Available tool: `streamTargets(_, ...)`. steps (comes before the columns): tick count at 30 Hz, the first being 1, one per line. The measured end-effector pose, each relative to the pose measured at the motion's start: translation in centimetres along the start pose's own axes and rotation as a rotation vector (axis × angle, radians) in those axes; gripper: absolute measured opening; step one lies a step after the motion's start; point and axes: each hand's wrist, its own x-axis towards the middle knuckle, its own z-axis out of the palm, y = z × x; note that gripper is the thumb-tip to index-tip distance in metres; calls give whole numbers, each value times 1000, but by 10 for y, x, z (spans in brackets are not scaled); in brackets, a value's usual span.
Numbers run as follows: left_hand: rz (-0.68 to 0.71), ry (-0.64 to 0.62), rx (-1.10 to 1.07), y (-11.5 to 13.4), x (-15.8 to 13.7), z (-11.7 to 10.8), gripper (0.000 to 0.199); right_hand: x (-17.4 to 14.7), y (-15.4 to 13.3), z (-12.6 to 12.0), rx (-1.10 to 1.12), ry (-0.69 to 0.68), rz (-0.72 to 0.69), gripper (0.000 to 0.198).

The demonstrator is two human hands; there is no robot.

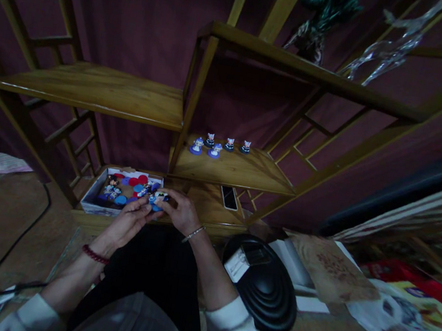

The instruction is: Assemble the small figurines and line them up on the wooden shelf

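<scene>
Both hands meet in front of the lower shelf around a small figurine [157, 199] with a blue base. My right hand [182, 212] grips it from the right between thumb and fingers. My left hand [127, 226] is closed on it from the left, at its base. Just behind my hands sits an open cardboard box [89, 203] with more figurines [111, 189] and several red, blue and purple round pieces [143, 179]. Part of the box is hidden by my hands. On the raised shelf [236, 174] stand several small figurines [215, 150], two of them on purple bases in front.
A phone [229, 198] lies on the lower shelf to the right. Wooden shelf posts [197, 91] and an upper-left shelf [92, 87] frame the space. On the floor at right are a black stepped base [265, 287], cardboard [330, 268] and plastic bags. A cable [26, 231] runs at left.
</scene>
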Motion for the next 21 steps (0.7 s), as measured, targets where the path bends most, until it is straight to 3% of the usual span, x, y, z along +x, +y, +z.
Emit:
streamTargets(5,9,-29,2,7,-1,11,22,-1,1,-2,72,42,2,34)
streamTargets(13,25,-22,37,7,2,16,14,-5,10,-3,100,63,10,30)
streamTargets(21,12,-19,78,6,1,23,29,-9,11,-6,105,113,61,21)
